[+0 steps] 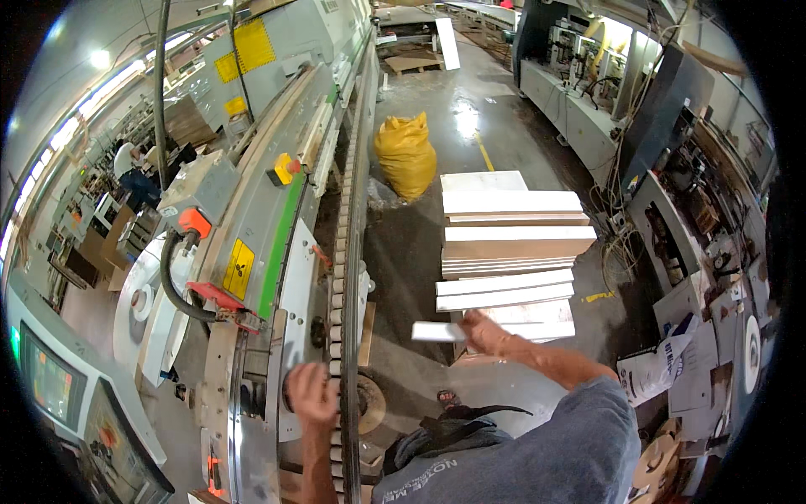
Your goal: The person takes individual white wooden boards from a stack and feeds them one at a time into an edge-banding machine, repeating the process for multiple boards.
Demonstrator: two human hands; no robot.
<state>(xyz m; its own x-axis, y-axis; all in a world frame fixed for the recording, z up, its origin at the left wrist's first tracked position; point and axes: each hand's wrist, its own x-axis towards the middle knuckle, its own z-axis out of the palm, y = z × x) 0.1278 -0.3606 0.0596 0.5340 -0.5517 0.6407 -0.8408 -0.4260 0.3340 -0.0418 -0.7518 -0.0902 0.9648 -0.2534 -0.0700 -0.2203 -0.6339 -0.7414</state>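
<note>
My right hand (pixel 485 333) reaches out to the right and grips a narrow white board (pixel 437 331) by its end, just in front of the stack of white boards (pixel 509 244) on the floor. My left hand (pixel 311 393) rests with curled fingers on the near end of the long edge-banding machine (pixel 277 210), beside its chain conveyor track (pixel 342 277). Nothing shows inside that hand.
A yellow sack (pixel 405 154) stands on the wet concrete floor beyond the stack. Machines and cabinets with cables line the right side (pixel 672 193). A control screen (pixel 50 382) sits at lower left. A person (pixel 133 172) works far left. Paper bags (pixel 663 370) lie at right.
</note>
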